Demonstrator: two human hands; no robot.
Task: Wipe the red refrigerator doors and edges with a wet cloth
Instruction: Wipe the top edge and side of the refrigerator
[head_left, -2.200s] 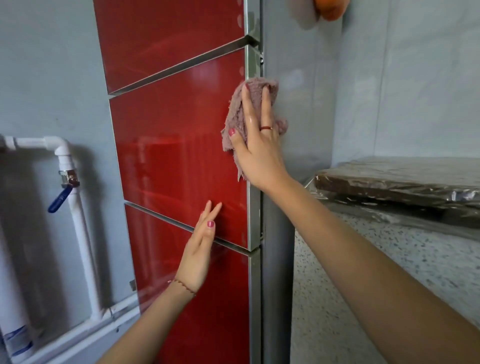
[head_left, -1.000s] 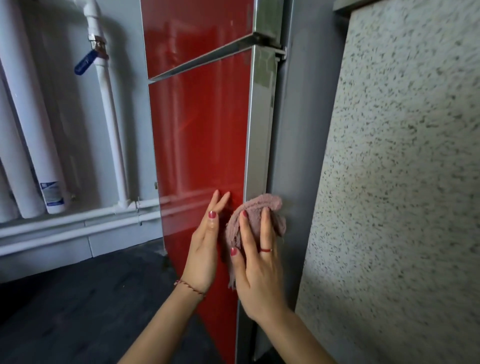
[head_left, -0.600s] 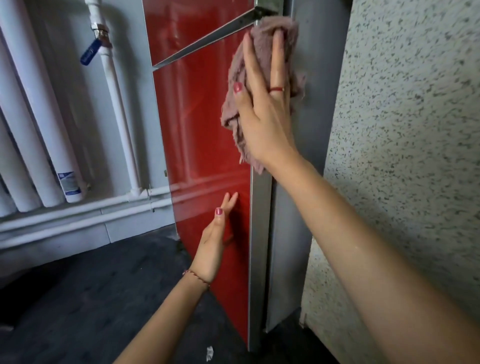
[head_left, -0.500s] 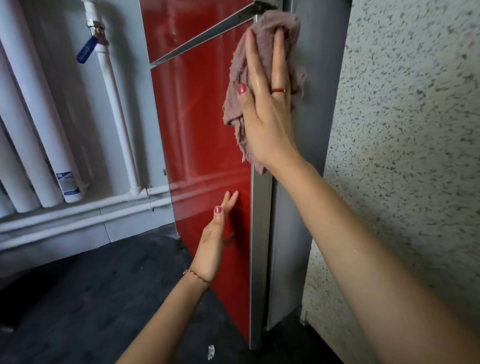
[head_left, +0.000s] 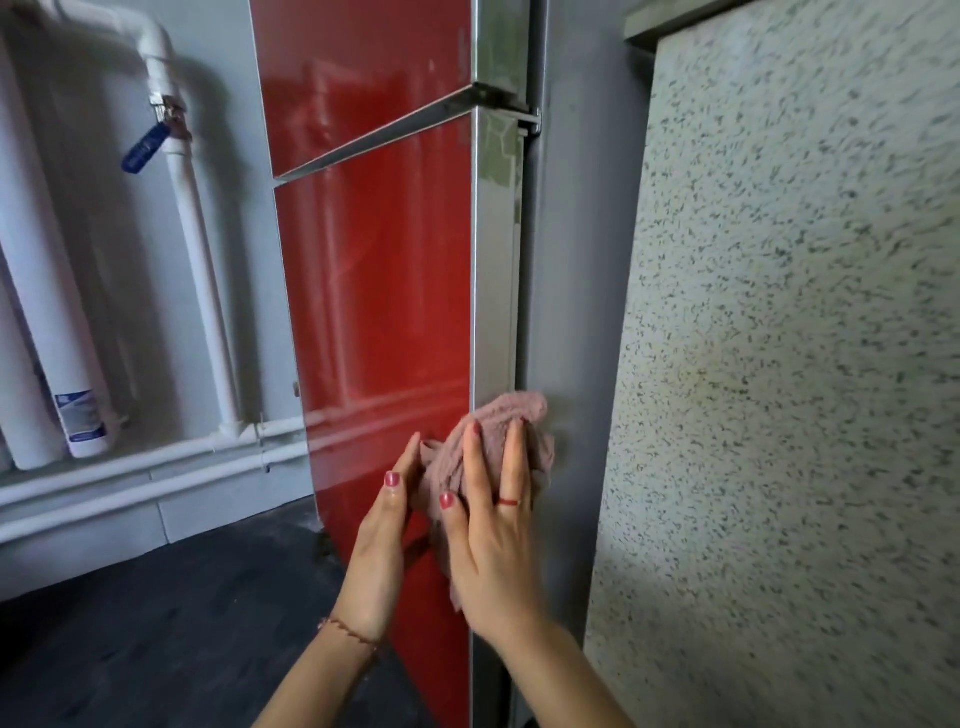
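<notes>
The red refrigerator door (head_left: 384, 291) fills the middle of the view, with a steel edge strip (head_left: 496, 270) down its right side and a grey side wall beyond. My right hand (head_left: 493, 530) presses a pinkish cloth (head_left: 511, 415) with straight fingers against the steel edge, low on the bottom door. My left hand (head_left: 382, 540) lies flat on the red panel just left of the cloth, fingers straight.
A speckled stone slab (head_left: 789, 364) stands close to the right of the fridge, leaving a narrow gap. White pipes (head_left: 197, 249) with a blue valve handle (head_left: 143, 148) run along the left wall. The dark floor (head_left: 156, 623) lies below.
My right hand slid the cloth down the steel edge from the top of the lower door to its lower part. The left hand stayed flat on the red panel.
</notes>
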